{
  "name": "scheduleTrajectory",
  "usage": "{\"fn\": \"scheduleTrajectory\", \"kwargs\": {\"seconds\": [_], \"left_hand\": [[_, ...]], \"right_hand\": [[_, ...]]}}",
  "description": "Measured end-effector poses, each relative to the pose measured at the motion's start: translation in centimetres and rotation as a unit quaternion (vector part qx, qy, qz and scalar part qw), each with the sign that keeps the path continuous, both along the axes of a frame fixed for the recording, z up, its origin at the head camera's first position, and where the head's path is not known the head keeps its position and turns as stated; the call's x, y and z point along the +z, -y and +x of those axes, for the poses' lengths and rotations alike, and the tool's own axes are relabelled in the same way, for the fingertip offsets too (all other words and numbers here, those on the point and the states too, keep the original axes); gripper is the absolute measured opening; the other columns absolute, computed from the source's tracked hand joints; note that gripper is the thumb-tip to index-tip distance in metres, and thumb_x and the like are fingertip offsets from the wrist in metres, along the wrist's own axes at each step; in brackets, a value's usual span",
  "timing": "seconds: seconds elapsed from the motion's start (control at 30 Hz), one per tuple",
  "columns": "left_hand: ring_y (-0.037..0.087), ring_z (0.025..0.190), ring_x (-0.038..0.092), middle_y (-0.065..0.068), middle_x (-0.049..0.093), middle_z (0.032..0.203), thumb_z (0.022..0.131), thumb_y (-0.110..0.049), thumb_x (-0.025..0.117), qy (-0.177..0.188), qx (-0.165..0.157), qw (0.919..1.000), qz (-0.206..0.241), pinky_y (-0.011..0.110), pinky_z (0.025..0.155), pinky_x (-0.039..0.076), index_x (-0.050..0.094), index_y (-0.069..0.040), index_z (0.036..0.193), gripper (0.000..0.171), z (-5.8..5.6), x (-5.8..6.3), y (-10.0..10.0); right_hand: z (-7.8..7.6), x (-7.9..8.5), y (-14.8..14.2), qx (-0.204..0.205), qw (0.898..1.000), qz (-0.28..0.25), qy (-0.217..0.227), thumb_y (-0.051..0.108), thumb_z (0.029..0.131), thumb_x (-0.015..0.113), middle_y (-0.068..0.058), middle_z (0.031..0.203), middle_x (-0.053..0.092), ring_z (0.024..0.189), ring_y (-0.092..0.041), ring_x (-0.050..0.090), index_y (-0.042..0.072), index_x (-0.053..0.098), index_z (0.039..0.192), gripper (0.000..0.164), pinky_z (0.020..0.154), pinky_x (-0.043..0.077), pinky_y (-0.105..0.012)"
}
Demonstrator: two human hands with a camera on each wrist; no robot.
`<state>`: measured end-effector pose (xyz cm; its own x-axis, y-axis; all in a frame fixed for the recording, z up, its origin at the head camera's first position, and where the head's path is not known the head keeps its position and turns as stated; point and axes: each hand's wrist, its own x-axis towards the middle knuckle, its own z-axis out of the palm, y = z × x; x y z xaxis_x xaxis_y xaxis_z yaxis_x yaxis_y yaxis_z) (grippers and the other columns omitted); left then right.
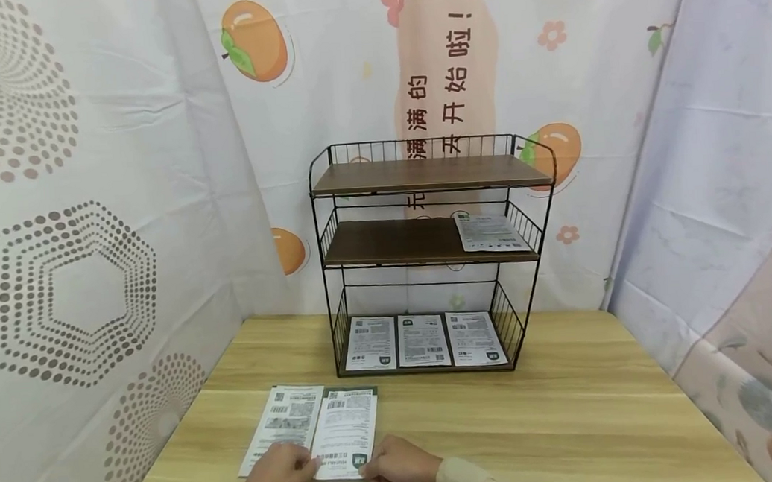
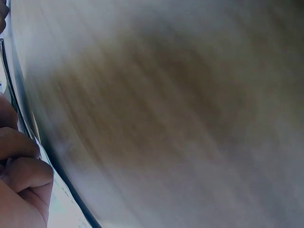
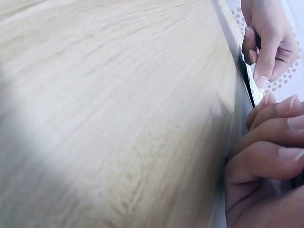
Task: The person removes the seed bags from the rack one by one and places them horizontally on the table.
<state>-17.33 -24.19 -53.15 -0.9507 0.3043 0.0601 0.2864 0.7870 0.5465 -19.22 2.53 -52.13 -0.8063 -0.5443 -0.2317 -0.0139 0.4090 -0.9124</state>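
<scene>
A flat white printed packet (image 1: 344, 434) with a dark green far edge lies at the front of the table. My left hand (image 1: 275, 479) pinches its near left corner between thumb and fingers. At the near right corner, my right hand (image 1: 402, 466) pinches it with curled fingers. A second printed packet (image 1: 289, 419) lies just left, partly behind the left hand. In the right wrist view, the left thumb presses on the white packet edge (image 3: 258, 84), with my right hand's curled fingers (image 3: 266, 147) beside it. The left wrist view catches my curled left fingers (image 2: 26, 175) at its edge.
Behind the packets stands a black wire rack with brown shelves (image 1: 393, 240). Three packets lie side by side on its bottom shelf, including a middle packet (image 1: 423, 341). Another packet (image 1: 491, 232) lies at the middle shelf's right end. Printed curtains (image 1: 117, 140) surround the wooden table (image 1: 572, 407).
</scene>
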Motion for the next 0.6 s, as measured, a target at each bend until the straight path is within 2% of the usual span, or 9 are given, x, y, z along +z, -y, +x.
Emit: {"fn": "scheduleTrajectory", "kwargs": {"seconds": [0.17, 0.37, 0.6], "left_hand": [[0.005, 0.052, 0.046, -0.012, 0.05, 0.056, 0.098, -0.034, 0.069, 0.001, 0.005, 1.0, -0.005, 0.026, 0.051, 0.037, 0.066, -0.022, 0.067, 0.033, -0.24, -0.03, -0.08], [0.004, 0.054, 0.043, -0.013, 0.048, 0.056, 0.096, -0.031, 0.071, -0.016, 0.012, 0.9998, -0.01, 0.026, 0.052, 0.036, 0.062, -0.022, 0.062, 0.036, -0.05, 0.0, -0.13], [0.004, 0.056, 0.042, -0.012, 0.049, 0.06, 0.096, -0.031, 0.071, -0.025, 0.018, 0.9994, -0.017, 0.026, 0.053, 0.036, 0.066, -0.02, 0.064, 0.034, -0.11, 0.03, -0.09]], "right_hand": [[-0.04, 0.15, 0.14, -0.011, 1.0, -0.004, -0.001, 0.013, 0.093, 0.07, 0.007, 0.043, 0.041, 0.036, -0.004, 0.026, 0.006, 0.061, 0.056, 0.039, 0.034, 0.02, -0.02], [0.18, 0.4, 0.37, -0.017, 1.0, 0.009, -0.004, 0.012, 0.093, 0.071, 0.006, 0.043, 0.042, 0.036, -0.004, 0.026, -0.001, 0.066, 0.06, 0.036, 0.034, 0.021, -0.02], [0.07, -0.03, 0.64, -0.033, 0.999, 0.012, -0.004, 0.013, 0.093, 0.072, 0.007, 0.043, 0.043, 0.036, -0.003, 0.026, 0.002, 0.066, 0.058, 0.037, 0.034, 0.02, -0.019]]}}
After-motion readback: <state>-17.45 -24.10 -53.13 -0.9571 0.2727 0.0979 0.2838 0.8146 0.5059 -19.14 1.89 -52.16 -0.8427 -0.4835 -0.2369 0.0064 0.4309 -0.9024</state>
